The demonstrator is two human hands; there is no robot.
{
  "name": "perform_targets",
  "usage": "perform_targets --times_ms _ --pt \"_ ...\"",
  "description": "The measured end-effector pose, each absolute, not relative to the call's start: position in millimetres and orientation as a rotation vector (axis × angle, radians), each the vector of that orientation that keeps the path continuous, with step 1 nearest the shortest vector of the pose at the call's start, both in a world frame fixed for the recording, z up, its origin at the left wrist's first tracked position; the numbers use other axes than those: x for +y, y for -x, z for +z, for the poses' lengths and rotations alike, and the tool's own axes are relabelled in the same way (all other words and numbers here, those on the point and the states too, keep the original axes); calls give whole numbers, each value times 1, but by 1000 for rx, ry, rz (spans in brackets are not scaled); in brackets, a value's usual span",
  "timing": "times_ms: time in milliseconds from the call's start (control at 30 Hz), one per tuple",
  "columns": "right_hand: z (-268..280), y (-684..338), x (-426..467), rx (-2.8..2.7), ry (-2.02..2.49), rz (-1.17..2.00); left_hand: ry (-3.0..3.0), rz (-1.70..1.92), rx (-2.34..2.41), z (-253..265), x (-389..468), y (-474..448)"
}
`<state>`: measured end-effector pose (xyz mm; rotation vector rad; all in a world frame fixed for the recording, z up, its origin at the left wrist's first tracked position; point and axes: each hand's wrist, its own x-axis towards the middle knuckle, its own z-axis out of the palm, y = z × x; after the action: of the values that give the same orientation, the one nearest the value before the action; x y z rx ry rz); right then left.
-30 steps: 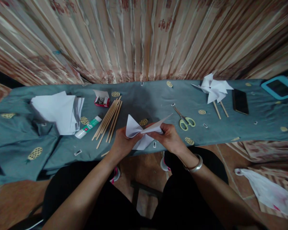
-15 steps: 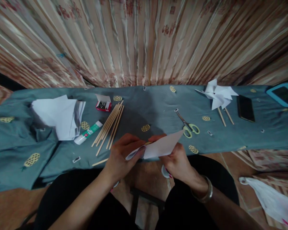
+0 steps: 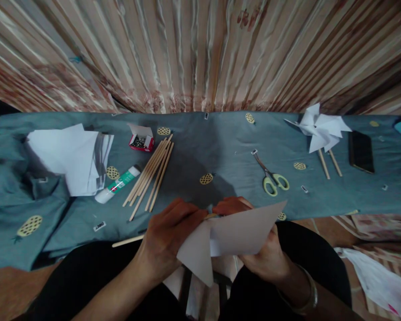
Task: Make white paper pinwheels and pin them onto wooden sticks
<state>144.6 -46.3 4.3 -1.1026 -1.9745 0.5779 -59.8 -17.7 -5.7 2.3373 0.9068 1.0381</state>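
Observation:
A folded white paper pinwheel (image 3: 245, 229) is held between my two hands, just past the table's near edge and above my lap. My left hand (image 3: 165, 234) is closed on its left side, thumb hidden behind a paper blade. My right hand (image 3: 265, 254) grips the other side, its palm partly covered by the paper and its fingertips near the left ones. A small wooden tip, apparently a stick end, shows between the fingertips; the rest is hidden. By my left wrist a single wooden stick (image 3: 128, 241) lies at the table edge.
On the green cloth (image 3: 187, 178) lie a stack of white paper (image 3: 80, 156), a glue stick (image 3: 117, 185), a red box of pins (image 3: 142, 142), several wooden sticks (image 3: 150, 174), scissors (image 3: 270, 178), finished pinwheels (image 3: 322, 127) and a phone (image 3: 361, 151). A curtain (image 3: 187, 53) hangs behind.
The pinwheel has come lower and turned, so its blades face me more broadly. Both hands have shifted slightly down, still holding it. My view has tilted and moved closer to the table.

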Motion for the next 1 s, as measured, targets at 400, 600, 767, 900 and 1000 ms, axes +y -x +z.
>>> perform_targets --times_ms 400,600,767,900,1000 --pt "0 -144 -48 -1956 1114 623 -2331 1033 944 -2 -24 63" --pt "3 -143 -46 -1945 1130 626 -2307 1052 929 -3 -22 60" --pt "4 -140 -44 -1912 1140 706 -2325 1035 977 -4 -24 60" --pt "0 -141 -45 -1903 1121 719 -2341 1066 983 -3 -24 61" --pt "-2 -142 -45 -1883 1118 726 -2362 1048 992 -3 -23 61"
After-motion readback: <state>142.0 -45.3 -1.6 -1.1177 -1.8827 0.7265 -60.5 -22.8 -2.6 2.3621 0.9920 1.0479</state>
